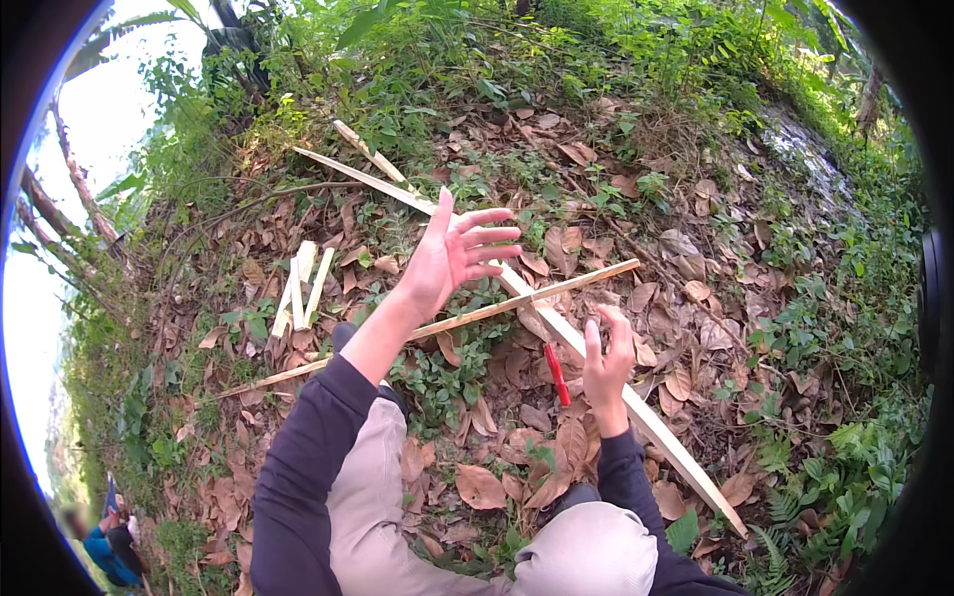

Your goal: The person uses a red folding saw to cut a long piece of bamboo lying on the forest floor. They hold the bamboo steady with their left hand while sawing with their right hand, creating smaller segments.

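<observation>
My left hand (452, 256) is raised with its fingers spread, and nothing is in it. Below and to the right, my right hand (608, 370) has its thumb and fingers apart, loosely curved and holding nothing. It is close over a long pale wooden strip (676, 455) that runs diagonally across the ground. A thinner wooden strip (586, 281) crosses that one and passes behind my left forearm. Just left of my right hand lies a slim red object, apparently a marker pen (556, 375), on the leaves.
Several short wood pieces (300, 288) lie to the left. Another pale strip (370, 151) lies farther off. Dry brown leaves (481, 487) and low green plants cover the ground around my knees. A person in blue (111, 551) is at the far lower left.
</observation>
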A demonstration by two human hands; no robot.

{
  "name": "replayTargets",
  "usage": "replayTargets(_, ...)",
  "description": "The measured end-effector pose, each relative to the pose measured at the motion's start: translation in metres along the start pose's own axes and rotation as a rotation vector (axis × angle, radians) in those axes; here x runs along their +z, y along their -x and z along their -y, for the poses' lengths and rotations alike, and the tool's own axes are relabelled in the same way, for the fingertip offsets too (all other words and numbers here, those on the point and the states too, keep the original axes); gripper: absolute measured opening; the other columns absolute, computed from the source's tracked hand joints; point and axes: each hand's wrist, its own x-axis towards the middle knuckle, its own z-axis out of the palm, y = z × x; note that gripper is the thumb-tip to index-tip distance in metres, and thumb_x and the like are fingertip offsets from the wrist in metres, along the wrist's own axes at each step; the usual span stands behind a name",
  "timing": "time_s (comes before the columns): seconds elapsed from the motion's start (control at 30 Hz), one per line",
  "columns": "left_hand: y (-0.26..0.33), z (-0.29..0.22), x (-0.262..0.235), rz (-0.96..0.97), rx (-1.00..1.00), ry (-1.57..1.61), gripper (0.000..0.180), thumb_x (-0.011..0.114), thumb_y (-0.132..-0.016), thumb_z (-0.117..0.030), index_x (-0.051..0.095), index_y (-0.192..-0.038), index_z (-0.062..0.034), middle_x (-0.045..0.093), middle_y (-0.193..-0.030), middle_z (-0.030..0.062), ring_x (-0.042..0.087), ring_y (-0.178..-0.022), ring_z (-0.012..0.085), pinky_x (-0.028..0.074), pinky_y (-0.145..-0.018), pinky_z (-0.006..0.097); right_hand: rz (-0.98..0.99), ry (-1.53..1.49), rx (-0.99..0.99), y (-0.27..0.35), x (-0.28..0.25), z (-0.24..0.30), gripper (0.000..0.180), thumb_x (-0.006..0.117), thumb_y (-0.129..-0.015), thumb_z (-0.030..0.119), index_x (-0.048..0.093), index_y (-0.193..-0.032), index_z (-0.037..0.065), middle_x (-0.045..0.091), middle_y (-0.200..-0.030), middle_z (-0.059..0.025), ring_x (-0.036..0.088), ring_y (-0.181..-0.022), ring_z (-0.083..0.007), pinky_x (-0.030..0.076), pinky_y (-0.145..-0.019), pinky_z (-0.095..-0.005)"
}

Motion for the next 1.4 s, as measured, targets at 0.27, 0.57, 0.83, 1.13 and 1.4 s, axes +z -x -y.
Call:
replayTargets(0.27,-0.041,0.099,-0.114,0.133,-0.713,-1.574,0.058,0.063,-0.088,-0.052,0.067,-0.125,-0.0072,0.066,-0.127,0.0163,0.066,-0.112,0.0304,0.052,-0.096,0.040,0.314,0.040,0.206,0.106,0.009,-0.051,0.039,0.078,-0.084,0.027,0.057,-0.101,0.000,0.057,-0.092,-0.0129,0.059,-0.081,-0.0259,0.050,-0.073,-0.0380)
replayTargets(0.57,-0.052,0.225,-0.080,-0.100,-0.225,-1.629,0.059,0.058,-0.094,-0.046,0.048,-0.134,-0.0031,0.058,-0.123,0.0204,0.057,-0.118,0.0360,0.048,-0.098,0.048,0.199,-0.076,0.263,0.121,0.041,-0.091,0.030,0.079,-0.080,0.011,0.059,-0.100,0.002,0.065,-0.091,-0.0100,0.064,-0.076,-0.0216,0.052,-0.072,-0.0348)
replayTargets(0.83,-0.054,0.260,-0.085,-0.305,-0.059,-1.674,0.050,0.066,-0.088,-0.036,0.050,-0.120,-0.0007,0.064,-0.108,0.0183,0.062,-0.107,0.0367,0.049,-0.087,0.050,0.096,-0.167,0.573,0.140,0.059,-0.099,0.027,0.079,-0.087,0.021,0.062,-0.088,-0.001,0.060,-0.069,-0.0037,0.052,-0.060,-0.0105,0.043,-0.058,-0.0266)
replayTargets(1.13,-0.065,0.245,-0.082,-0.344,-0.333,-1.464,0.038,0.068,-0.086,-0.037,0.071,-0.105,-0.0045,0.072,-0.101,0.0187,0.070,-0.099,0.0347,0.054,-0.090,0.045,0.234,-0.558,0.494,0.119,0.034,-0.066,0.017,0.071,-0.089,0.010,0.060,-0.097,-0.001,0.060,-0.072,0.0019,0.052,-0.064,-0.0050,0.042,-0.062,-0.0211)
replayTargets(1.4,-0.075,0.236,-0.080,-0.335,-0.503,-1.426,0.047,0.072,-0.081,-0.043,0.074,-0.107,-0.0049,0.072,-0.109,0.0197,0.068,-0.105,0.0336,0.054,-0.093,0.043,0.422,-0.379,0.479,0.100,0.027,-0.057,0.025,0.068,-0.094,0.020,0.060,-0.079,0.003,0.053,-0.061,0.0041,0.046,-0.056,-0.0044,0.040,-0.055,-0.0246)
